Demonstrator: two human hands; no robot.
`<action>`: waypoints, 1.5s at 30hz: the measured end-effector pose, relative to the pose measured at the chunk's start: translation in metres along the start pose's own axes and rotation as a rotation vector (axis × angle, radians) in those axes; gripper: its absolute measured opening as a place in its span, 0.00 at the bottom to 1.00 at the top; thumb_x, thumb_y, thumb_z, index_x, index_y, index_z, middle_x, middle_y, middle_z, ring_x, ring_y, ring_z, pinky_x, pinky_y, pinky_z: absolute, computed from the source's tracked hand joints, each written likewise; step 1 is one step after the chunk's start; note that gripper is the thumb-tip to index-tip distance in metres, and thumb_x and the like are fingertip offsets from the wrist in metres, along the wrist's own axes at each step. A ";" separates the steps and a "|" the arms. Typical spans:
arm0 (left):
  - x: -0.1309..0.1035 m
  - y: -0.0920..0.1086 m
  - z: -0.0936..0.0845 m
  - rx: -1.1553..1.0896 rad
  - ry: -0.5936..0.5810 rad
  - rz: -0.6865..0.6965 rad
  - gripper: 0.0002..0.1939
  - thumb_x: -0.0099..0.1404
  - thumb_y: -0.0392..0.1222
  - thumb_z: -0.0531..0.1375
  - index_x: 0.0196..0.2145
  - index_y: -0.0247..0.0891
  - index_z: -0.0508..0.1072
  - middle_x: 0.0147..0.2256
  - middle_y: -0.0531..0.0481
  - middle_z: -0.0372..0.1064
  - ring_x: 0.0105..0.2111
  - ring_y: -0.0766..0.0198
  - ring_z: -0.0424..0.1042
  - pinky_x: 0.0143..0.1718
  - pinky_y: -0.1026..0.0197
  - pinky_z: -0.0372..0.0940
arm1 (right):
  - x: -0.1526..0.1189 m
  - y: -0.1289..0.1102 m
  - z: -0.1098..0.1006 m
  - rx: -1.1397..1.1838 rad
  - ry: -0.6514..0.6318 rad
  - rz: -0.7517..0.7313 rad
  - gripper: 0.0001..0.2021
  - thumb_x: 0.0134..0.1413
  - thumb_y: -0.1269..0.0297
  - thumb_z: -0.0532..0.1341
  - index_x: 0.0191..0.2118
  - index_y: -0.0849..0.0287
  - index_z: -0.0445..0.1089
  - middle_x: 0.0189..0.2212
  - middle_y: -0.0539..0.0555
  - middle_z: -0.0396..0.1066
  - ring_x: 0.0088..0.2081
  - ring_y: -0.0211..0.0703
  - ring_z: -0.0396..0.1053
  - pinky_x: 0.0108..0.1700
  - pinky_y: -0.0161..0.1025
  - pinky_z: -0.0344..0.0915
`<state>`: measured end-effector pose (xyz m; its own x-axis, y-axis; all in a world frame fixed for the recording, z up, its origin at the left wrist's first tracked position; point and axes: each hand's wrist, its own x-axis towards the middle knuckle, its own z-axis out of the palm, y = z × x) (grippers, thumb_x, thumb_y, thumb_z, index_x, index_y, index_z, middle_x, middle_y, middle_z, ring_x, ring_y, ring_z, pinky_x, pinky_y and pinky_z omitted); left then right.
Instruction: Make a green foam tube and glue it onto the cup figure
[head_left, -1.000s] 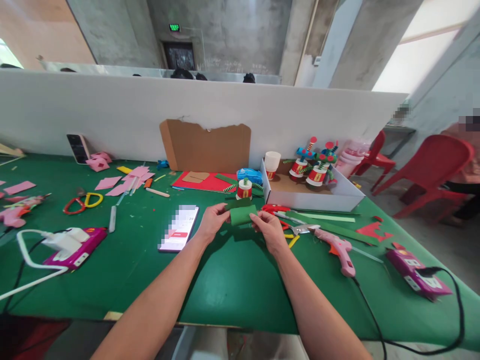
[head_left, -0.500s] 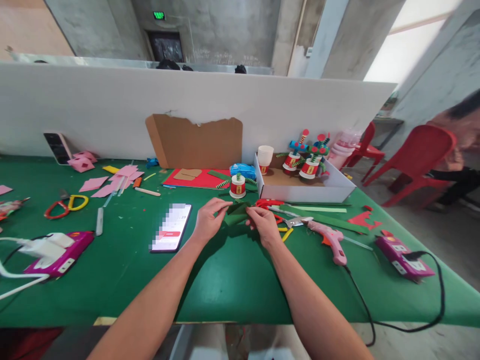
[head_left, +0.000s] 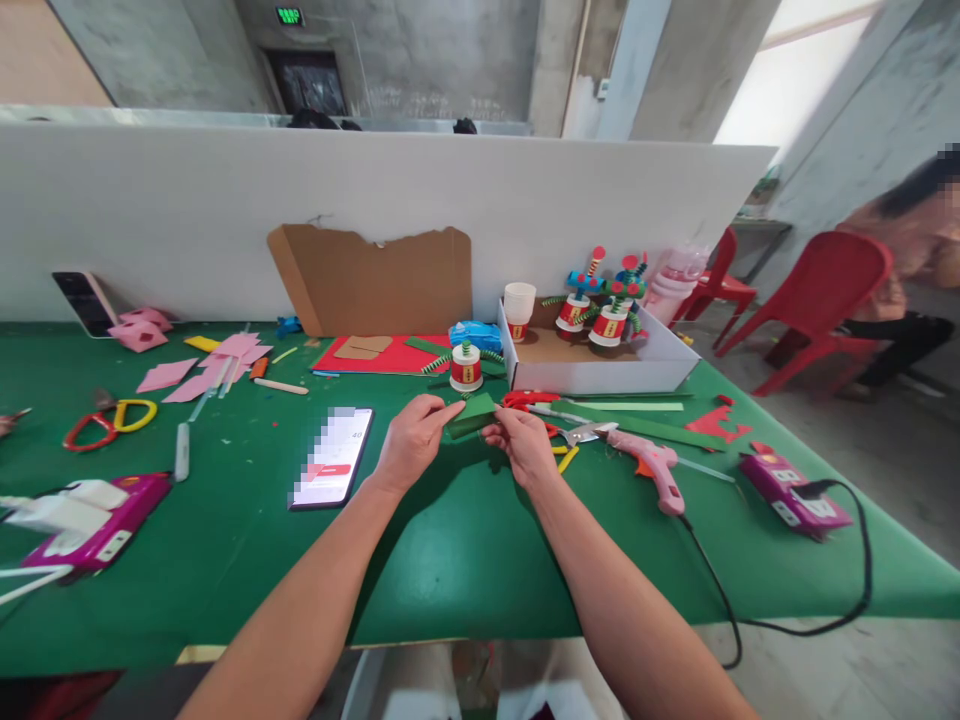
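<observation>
Scissors (head_left: 115,418) with red and yellow handles lie on the left of the green table (head_left: 442,570). Next, a phone (head_left: 345,470) lies face up, screen lit. The left hand (head_left: 409,442) grips the left side of the folded green paper (head_left: 472,411), which is held between both hands, just in front of a small cup figure (head_left: 466,372). The right hand (head_left: 526,442) pinches the paper's right side. Further right, a white box (head_left: 592,379) contains similar figures (head_left: 609,326); nearer, a pink glue gun (head_left: 655,468) rests on its side.
</observation>
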<state>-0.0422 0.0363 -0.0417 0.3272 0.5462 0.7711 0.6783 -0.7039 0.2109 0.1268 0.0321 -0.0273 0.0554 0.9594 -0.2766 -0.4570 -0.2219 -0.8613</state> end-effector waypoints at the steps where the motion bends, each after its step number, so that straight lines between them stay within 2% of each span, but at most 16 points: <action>1: 0.000 0.000 0.001 0.030 -0.007 0.015 0.17 0.67 0.31 0.48 0.45 0.37 0.74 0.33 0.47 0.66 0.34 0.67 0.66 0.35 0.65 0.64 | 0.000 0.000 0.000 0.004 -0.009 -0.001 0.10 0.45 0.67 0.65 0.18 0.63 0.67 0.12 0.51 0.68 0.15 0.30 0.64 0.20 0.26 0.63; 9: -0.001 0.001 0.002 0.139 -0.045 0.093 0.17 0.68 0.33 0.47 0.45 0.39 0.74 0.33 0.48 0.66 0.34 0.67 0.65 0.35 0.65 0.64 | -0.001 -0.004 -0.001 0.109 0.006 0.013 0.11 0.50 0.71 0.62 0.19 0.64 0.67 0.13 0.50 0.68 0.16 0.32 0.67 0.22 0.27 0.67; 13: -0.002 -0.001 0.002 0.150 -0.035 0.105 0.18 0.68 0.32 0.46 0.44 0.40 0.74 0.34 0.47 0.66 0.34 0.67 0.65 0.36 0.65 0.65 | 0.000 -0.005 -0.001 0.137 -0.005 0.012 0.10 0.50 0.68 0.64 0.21 0.64 0.68 0.15 0.50 0.69 0.17 0.33 0.68 0.22 0.28 0.68; 17: -0.002 0.000 0.002 0.160 -0.044 0.104 0.18 0.68 0.31 0.46 0.45 0.39 0.73 0.35 0.47 0.66 0.35 0.66 0.65 0.37 0.64 0.65 | 0.001 -0.002 -0.002 0.043 -0.054 -0.001 0.11 0.45 0.63 0.67 0.21 0.64 0.70 0.15 0.50 0.70 0.17 0.31 0.67 0.23 0.27 0.67; 21: -0.001 0.003 0.000 0.111 -0.086 0.108 0.18 0.66 0.30 0.47 0.46 0.39 0.72 0.37 0.46 0.67 0.38 0.64 0.66 0.39 0.61 0.66 | 0.003 0.001 -0.003 -0.013 -0.086 -0.059 0.13 0.34 0.60 0.71 0.19 0.63 0.69 0.14 0.48 0.69 0.18 0.30 0.67 0.24 0.26 0.64; 23: 0.001 0.004 -0.003 0.038 -0.055 0.053 0.19 0.64 0.29 0.48 0.48 0.38 0.71 0.41 0.43 0.67 0.40 0.63 0.67 0.41 0.60 0.65 | 0.005 0.001 -0.004 -0.006 -0.065 -0.085 0.14 0.31 0.59 0.72 0.19 0.62 0.68 0.14 0.47 0.68 0.18 0.30 0.66 0.23 0.27 0.63; 25: 0.003 0.004 -0.007 -0.046 0.022 -0.059 0.18 0.63 0.29 0.49 0.47 0.37 0.71 0.43 0.42 0.66 0.41 0.63 0.67 0.42 0.60 0.65 | 0.005 -0.001 -0.004 -0.004 -0.043 -0.101 0.15 0.29 0.58 0.72 0.18 0.61 0.68 0.14 0.46 0.68 0.18 0.31 0.65 0.22 0.28 0.61; 28: 0.006 0.004 -0.011 -0.182 0.103 -0.274 0.13 0.63 0.35 0.51 0.40 0.36 0.74 0.36 0.45 0.68 0.36 0.64 0.68 0.37 0.62 0.65 | 0.005 -0.002 -0.003 -0.017 -0.036 -0.136 0.16 0.28 0.55 0.71 0.19 0.60 0.69 0.15 0.46 0.68 0.19 0.32 0.65 0.22 0.29 0.59; 31: 0.009 0.003 -0.009 -0.384 0.080 -0.533 0.14 0.64 0.44 0.52 0.32 0.35 0.75 0.26 0.50 0.66 0.27 0.66 0.65 0.27 0.66 0.61 | 0.004 -0.002 -0.002 -0.040 -0.028 -0.188 0.17 0.29 0.53 0.70 0.21 0.59 0.69 0.15 0.46 0.67 0.19 0.32 0.62 0.21 0.30 0.57; 33: 0.009 0.004 -0.006 -0.541 0.036 -0.683 0.17 0.62 0.50 0.53 0.31 0.35 0.76 0.20 0.54 0.62 0.22 0.68 0.62 0.23 0.66 0.57 | 0.005 -0.001 -0.002 -0.049 -0.019 -0.218 0.17 0.30 0.51 0.70 0.21 0.59 0.68 0.14 0.45 0.66 0.18 0.32 0.61 0.21 0.30 0.56; 35: 0.010 0.005 -0.002 -0.666 -0.021 -0.776 0.19 0.58 0.53 0.56 0.32 0.34 0.76 0.17 0.56 0.59 0.18 0.69 0.58 0.20 0.66 0.55 | 0.005 0.001 -0.002 -0.051 -0.021 -0.238 0.18 0.31 0.50 0.69 0.21 0.59 0.68 0.14 0.45 0.65 0.18 0.33 0.60 0.21 0.31 0.56; 38: 0.009 0.007 0.003 -0.724 -0.128 -0.791 0.17 0.56 0.53 0.58 0.24 0.35 0.72 0.15 0.58 0.57 0.16 0.71 0.55 0.19 0.67 0.53 | 0.007 0.003 -0.001 -0.049 -0.062 -0.247 0.18 0.31 0.50 0.69 0.22 0.58 0.67 0.14 0.45 0.66 0.19 0.33 0.61 0.24 0.31 0.58; 41: 0.009 0.009 0.004 -0.689 -0.202 -0.750 0.21 0.57 0.52 0.57 0.14 0.36 0.64 0.13 0.57 0.55 0.15 0.72 0.55 0.20 0.67 0.52 | 0.008 0.006 -0.001 -0.061 -0.130 -0.247 0.17 0.32 0.51 0.69 0.23 0.58 0.67 0.15 0.45 0.67 0.20 0.33 0.61 0.26 0.31 0.60; 45: 0.008 0.008 0.004 -0.645 -0.218 -0.743 0.20 0.55 0.51 0.58 0.14 0.36 0.64 0.13 0.56 0.58 0.16 0.71 0.57 0.20 0.67 0.53 | 0.010 0.009 -0.001 -0.062 -0.161 -0.261 0.16 0.34 0.52 0.68 0.24 0.58 0.68 0.16 0.45 0.66 0.21 0.33 0.62 0.27 0.31 0.61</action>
<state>-0.0316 0.0370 -0.0369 0.1232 0.9722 0.1991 0.2947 -0.2275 0.9281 0.1245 0.0393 -0.0382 0.0202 0.9995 0.0238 -0.3908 0.0298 -0.9200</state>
